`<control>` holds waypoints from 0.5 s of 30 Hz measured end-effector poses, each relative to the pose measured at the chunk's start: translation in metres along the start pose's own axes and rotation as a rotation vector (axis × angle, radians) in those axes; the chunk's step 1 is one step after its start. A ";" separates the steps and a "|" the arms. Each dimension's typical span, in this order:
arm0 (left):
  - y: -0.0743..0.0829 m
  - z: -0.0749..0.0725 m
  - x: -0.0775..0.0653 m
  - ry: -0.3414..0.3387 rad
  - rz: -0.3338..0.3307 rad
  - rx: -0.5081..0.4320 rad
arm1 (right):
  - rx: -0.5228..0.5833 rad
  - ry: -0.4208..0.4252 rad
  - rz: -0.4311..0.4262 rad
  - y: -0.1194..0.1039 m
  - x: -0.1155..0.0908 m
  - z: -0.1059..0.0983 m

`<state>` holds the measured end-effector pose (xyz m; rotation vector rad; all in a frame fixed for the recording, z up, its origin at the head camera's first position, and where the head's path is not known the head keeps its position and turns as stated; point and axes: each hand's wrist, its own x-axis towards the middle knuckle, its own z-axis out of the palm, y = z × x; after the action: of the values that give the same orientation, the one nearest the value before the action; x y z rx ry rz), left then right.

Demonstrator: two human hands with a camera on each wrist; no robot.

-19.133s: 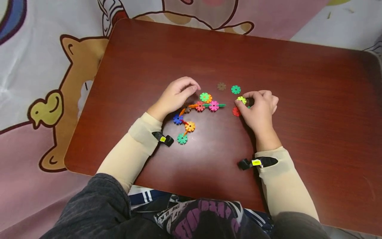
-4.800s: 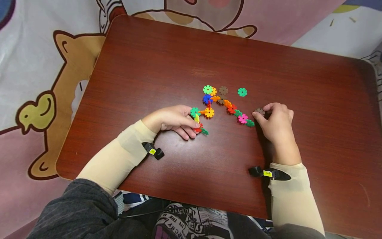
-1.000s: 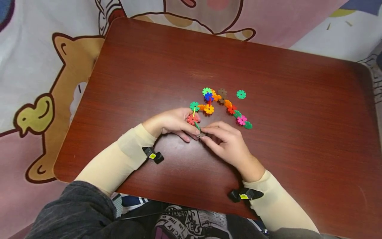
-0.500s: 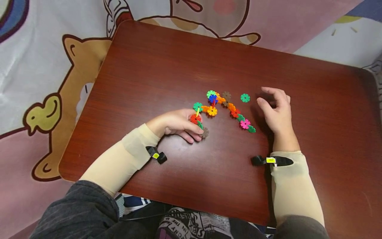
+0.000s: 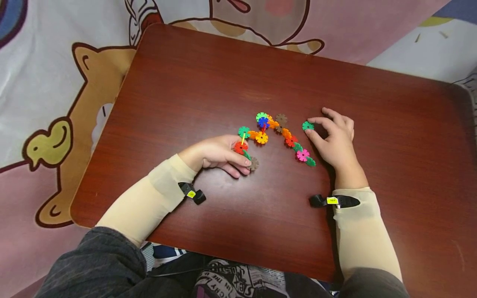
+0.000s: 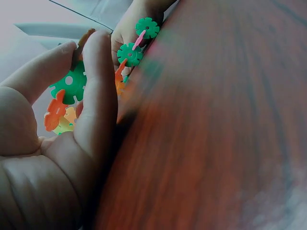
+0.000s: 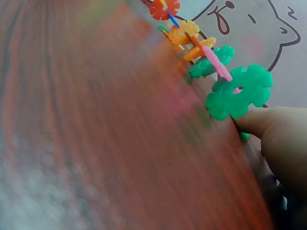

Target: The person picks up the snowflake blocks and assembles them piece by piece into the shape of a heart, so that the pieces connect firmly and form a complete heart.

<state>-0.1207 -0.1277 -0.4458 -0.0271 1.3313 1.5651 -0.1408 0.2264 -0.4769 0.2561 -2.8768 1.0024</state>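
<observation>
A bent chain of notched plastic discs (image 5: 261, 138), slotted together in several colours, lies across the table's middle. My left hand (image 5: 221, 153) holds its near left end. There the thumb and a finger pinch next to a brown disc (image 5: 254, 163), just past a green disc (image 6: 70, 85) and a red disc (image 5: 240, 147). To the right, my right hand (image 5: 335, 140) pinches the edge of a loose green disc (image 5: 307, 126) between thumb and forefinger. In the right wrist view the chain's green end disc (image 7: 240, 92) blocks most of that grip.
A light green disc (image 5: 261, 117) and a brown disc (image 5: 281, 119) lie behind the chain, close against it. The chain's right arm ends at a green disc (image 5: 311, 162) in front of my right hand. A printed cloth (image 5: 238, 16) hangs beyond the brown table (image 5: 208, 70).
The chain has grown by yellow, red, green and brown discs at its left end. My right hand has left the brown disc, moved right and taken hold of the loose green disc.
</observation>
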 end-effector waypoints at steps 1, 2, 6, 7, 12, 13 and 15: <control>0.000 0.000 0.000 0.000 0.000 -0.006 | 0.016 0.017 0.000 0.000 0.000 0.000; 0.000 0.000 0.000 -0.001 0.000 -0.010 | 0.032 0.036 -0.011 0.001 0.000 0.001; 0.000 -0.001 0.000 -0.002 0.002 -0.021 | 0.099 0.156 -0.039 0.002 0.000 0.003; 0.000 -0.001 0.000 -0.001 0.003 -0.022 | 0.119 0.198 -0.027 0.002 -0.001 0.004; -0.001 -0.002 0.000 0.008 0.000 -0.022 | 0.339 0.462 0.092 -0.008 -0.009 0.010; -0.001 -0.002 0.000 0.008 -0.001 -0.022 | 0.397 0.514 0.080 -0.011 -0.011 0.012; 0.000 -0.001 0.000 0.009 0.001 -0.021 | 0.492 0.611 0.017 -0.023 -0.016 0.014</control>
<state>-0.1212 -0.1285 -0.4466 -0.0467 1.3223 1.5813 -0.1212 0.2023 -0.4759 -0.0482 -2.0698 1.4716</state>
